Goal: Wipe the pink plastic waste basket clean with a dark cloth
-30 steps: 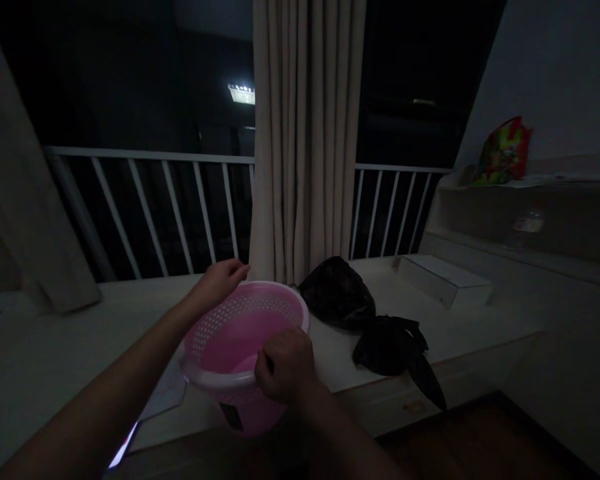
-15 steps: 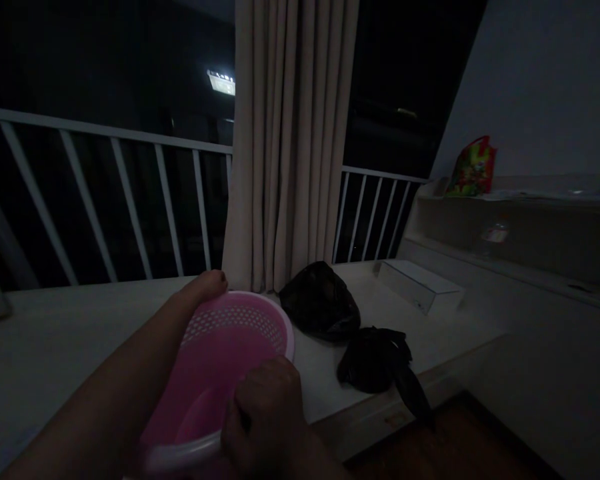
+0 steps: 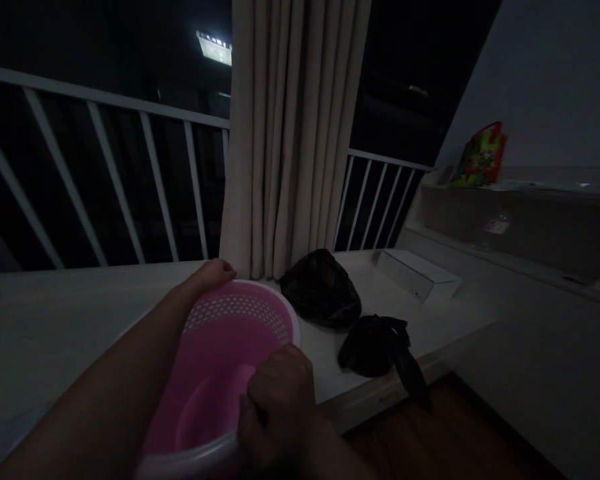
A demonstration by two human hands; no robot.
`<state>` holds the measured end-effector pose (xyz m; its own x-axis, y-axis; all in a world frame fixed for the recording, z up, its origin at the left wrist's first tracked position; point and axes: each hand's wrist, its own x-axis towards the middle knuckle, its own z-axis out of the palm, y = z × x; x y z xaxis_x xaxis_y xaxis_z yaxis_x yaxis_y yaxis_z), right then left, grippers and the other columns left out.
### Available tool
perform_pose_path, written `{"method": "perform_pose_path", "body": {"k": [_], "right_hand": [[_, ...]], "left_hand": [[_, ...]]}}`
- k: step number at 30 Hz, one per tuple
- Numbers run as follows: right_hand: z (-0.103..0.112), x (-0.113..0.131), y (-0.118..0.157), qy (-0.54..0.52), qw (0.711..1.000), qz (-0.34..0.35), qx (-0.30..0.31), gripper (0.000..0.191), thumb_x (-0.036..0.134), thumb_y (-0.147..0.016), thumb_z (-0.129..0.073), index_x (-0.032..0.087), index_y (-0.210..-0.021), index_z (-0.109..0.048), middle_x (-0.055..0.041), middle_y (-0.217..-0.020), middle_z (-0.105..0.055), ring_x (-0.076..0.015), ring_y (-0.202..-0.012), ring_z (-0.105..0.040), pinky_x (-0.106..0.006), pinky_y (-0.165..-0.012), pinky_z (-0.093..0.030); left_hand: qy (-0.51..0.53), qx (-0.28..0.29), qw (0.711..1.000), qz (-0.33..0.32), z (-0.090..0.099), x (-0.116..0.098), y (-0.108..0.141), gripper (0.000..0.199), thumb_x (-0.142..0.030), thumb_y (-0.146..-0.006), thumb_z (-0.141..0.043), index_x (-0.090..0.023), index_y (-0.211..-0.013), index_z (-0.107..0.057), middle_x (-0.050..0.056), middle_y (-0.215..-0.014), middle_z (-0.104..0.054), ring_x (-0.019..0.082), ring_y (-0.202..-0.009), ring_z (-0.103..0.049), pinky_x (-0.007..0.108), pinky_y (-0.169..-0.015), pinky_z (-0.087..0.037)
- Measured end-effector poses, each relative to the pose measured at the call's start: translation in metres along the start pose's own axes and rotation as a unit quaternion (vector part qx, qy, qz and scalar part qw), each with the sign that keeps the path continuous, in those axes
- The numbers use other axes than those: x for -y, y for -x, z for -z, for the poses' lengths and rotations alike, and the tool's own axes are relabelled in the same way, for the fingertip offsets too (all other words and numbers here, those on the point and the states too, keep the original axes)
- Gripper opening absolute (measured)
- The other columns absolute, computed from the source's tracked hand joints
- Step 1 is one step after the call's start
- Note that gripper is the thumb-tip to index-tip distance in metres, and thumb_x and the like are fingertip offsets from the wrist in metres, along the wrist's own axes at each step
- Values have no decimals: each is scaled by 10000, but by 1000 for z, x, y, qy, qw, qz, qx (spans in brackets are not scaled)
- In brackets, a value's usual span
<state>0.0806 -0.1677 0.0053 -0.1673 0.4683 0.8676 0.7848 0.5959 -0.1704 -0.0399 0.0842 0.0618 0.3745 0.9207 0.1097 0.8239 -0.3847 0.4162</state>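
Right hand (image 3: pixel 283 403) grips basket rim (image 3: pixel 293 317), black bag (image 3: pixel 324 291) close

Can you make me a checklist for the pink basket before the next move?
1. Right grip closed on the pink basket's near rim: ok.
2. Left grip at its far rim: ok; how firmly it holds, cannot tell.
3. Basket's bottom resting on the counter: cannot tell, hidden.
4. Smaller black bag fully on the counter: not ok, its end hangs over the edge.
5. Bright light: not ok, dim.
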Motion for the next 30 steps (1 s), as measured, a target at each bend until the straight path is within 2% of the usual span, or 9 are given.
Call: {"method": "perform_pose_path", "body": {"k": [4,9,15,18,23,27,30], "right_hand": [[1,0,4,1,1000,-2,21,211,222,-685,-435,192,-500,-338,20,-462,-418,-112,-470,-348,-318,-542,-209],[3,1,4,12,999,-1,33,210,218,-688,-431,192,-495,-352,20,-458,-416,-110,-471,-358,-316,-546,-219],[8,13,-1,38,998,-22,49,221,219,-714,-438,191,-500,-395,11,-480,-479,-117,-477,-396,-323,-538,-221],[13,14,-2,43,998,-10,54,230,237,-733,-443,194,-508,-430,12,-488,-504,-122,-475,-415,-321,-533,-226],[16,16,-1,78,989,9,123,278,282,-786,-478,194,-523,-493,3,-513,-545,-137,-509,-480,-315,-548,-265],[10,27,-1,60,994,23,90,262,284,-774,-474,197,-527,-485,13,-501,-538,-140,-492,-471,-317,-538,-245],[11,26,-2,49,993,38,105,249,293,-791,-483,198,-563,-508,11,-536,-563,-142,-516,-494,-313,-548,-262]], "left_hand": [[27,-1,999,22,0,0,4,249,-340,-678,-474,-174,-641,-657,41,-667,-663,203,-707,-632,264,-603,-438],[75,9,997,18,0,3,5,253,-349,-667,-478,-171,-682,-656,38,-693,-671,205,-728,-636,263,-610,-451],[42,0,999,17,-3,2,4,235,-344,-651,-479,-182,-643,-648,40,-668,-667,208,-740,-641,258,-613,-441],[38,7,999,8,-3,1,5,241,-336,-643,-472,-185,-650,-660,39,-660,-669,213,-751,-642,260,-615,-439],[15,1,1000,12,1,-2,8,273,-310,-670,-450,-169,-706,-681,64,-748,-700,204,-747,-646,258,-619,-438],[-27,-8,999,19,4,-2,11,305,-287,-729,-433,-142,-783,-696,106,-839,-718,212,-799,-660,258,-645,-438],[-65,-9,998,25,6,-2,13,370,-290,-795,-386,-126,-882,-705,140,-954,-724,220,-881,-667,257,-685,-444]]}}
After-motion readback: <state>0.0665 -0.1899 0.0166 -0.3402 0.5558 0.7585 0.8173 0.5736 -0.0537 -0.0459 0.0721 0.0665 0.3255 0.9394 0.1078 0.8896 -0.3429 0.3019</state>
